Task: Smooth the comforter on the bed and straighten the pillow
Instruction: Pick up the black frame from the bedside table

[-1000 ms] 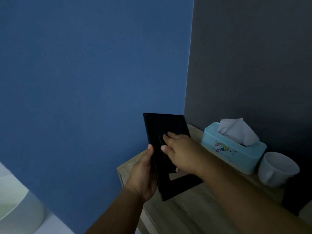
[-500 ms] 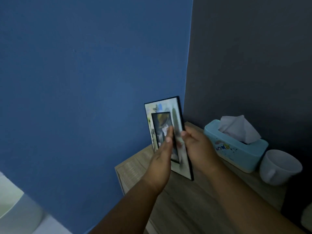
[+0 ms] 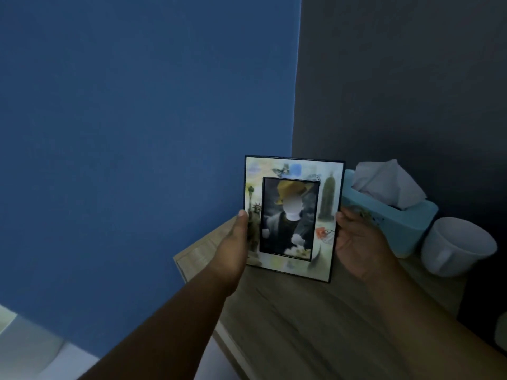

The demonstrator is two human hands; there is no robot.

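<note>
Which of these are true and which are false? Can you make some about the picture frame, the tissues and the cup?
1. Both hands hold the frame. True: the left hand grips one side, the right hand the other.
2. The frame shows its black back. False: its picture side faces the camera.
3. The tissue box is red. False: it is light blue.
4. A tissue sticks out of the box. True.
5. The cup is on the box's left. False: it is on its right, on the table.

A pale, blurred edge of bedding (image 3: pixel 33 357) shows at lower left.
</note>
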